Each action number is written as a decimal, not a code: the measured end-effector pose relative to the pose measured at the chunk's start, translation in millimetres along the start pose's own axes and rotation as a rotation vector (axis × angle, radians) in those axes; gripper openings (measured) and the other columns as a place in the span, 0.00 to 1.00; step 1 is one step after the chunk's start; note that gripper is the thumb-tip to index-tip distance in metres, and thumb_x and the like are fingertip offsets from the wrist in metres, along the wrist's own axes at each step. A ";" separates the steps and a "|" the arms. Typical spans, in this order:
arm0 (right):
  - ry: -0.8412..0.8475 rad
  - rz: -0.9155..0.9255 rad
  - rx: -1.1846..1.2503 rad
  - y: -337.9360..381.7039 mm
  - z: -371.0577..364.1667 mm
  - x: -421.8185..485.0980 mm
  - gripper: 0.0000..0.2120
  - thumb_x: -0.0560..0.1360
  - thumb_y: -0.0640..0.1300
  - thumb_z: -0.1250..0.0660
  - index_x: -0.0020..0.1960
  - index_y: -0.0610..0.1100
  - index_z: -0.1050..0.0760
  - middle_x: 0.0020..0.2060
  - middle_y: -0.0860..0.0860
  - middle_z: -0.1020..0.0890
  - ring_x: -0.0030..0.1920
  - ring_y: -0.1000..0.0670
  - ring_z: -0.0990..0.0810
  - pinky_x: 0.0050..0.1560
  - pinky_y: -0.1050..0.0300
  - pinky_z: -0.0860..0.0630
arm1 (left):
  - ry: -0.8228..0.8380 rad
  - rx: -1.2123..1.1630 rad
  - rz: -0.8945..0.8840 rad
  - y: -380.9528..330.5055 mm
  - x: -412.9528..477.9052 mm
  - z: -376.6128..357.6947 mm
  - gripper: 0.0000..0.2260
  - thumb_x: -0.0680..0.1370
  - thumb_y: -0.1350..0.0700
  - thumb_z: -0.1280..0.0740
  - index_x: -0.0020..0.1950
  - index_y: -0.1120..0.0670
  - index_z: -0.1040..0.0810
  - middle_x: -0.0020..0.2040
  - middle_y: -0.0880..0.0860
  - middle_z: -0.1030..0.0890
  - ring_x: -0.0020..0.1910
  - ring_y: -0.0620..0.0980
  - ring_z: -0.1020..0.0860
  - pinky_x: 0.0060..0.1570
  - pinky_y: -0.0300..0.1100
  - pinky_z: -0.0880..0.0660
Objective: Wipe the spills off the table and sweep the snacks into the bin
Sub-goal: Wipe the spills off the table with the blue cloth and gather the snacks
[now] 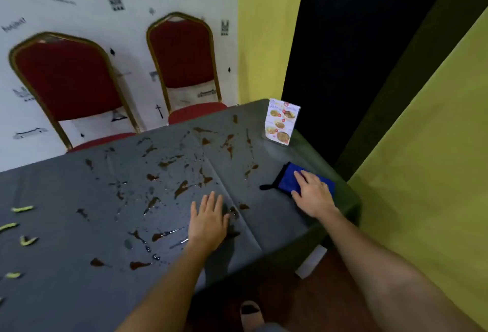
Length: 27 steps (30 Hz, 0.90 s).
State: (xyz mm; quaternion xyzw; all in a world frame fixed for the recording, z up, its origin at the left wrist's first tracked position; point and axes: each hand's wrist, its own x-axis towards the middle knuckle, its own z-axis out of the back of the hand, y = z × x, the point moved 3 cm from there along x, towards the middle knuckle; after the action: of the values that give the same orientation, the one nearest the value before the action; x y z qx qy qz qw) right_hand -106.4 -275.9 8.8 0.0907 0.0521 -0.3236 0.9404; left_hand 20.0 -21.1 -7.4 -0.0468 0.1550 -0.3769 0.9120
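A grey-covered table [66, 292] carries many brown spills [181, 188] and clear wet streaks across its middle. Green snack pieces [22, 209] lie scattered at the far left edge of the view. A blue cloth [286, 177] with a black loop lies near the table's right end. My right hand [313, 193] rests flat on top of that cloth, fingers spread. My left hand [210, 219] lies palm down on the table surface, fingers apart, beside a brown spot. No bin is in view.
A standing menu card [281, 121] sits at the far right corner of the table. Two red chairs with gold frames [68, 78] [182, 54] stand behind the table against a white wall. A yellow wall runs on the right. My foot shows below the table edge.
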 end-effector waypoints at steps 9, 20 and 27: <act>0.181 0.112 -0.085 -44.8 -17.7 39.5 0.41 0.70 0.74 0.45 0.75 0.66 0.62 0.78 0.50 0.52 0.76 0.38 0.49 0.72 0.36 0.50 | 0.042 0.017 0.168 15.6 13.7 -10.6 0.25 0.82 0.44 0.54 0.78 0.50 0.52 0.79 0.54 0.55 0.77 0.55 0.56 0.73 0.57 0.60; -0.095 0.133 -0.143 42.3 -34.8 24.0 0.30 0.75 0.65 0.45 0.75 0.61 0.47 0.70 0.42 0.36 0.61 0.38 0.32 0.57 0.41 0.34 | 0.093 -0.044 0.265 24.3 11.2 -14.9 0.23 0.82 0.45 0.52 0.77 0.43 0.52 0.79 0.51 0.52 0.77 0.56 0.53 0.71 0.63 0.59; -0.104 0.299 -0.167 115.4 -53.3 -2.7 0.31 0.73 0.62 0.38 0.74 0.60 0.42 0.68 0.41 0.33 0.56 0.39 0.29 0.52 0.44 0.35 | 0.092 -0.057 0.288 22.9 9.8 -12.3 0.23 0.82 0.46 0.53 0.77 0.44 0.48 0.79 0.50 0.52 0.77 0.54 0.54 0.71 0.63 0.60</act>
State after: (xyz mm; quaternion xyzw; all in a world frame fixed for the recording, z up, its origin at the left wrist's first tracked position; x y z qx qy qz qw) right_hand -39.3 -174.0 -27.1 0.0022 0.0159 -0.1789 0.9837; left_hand 38.1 -11.3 -26.2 -0.0326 0.2125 -0.2393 0.9468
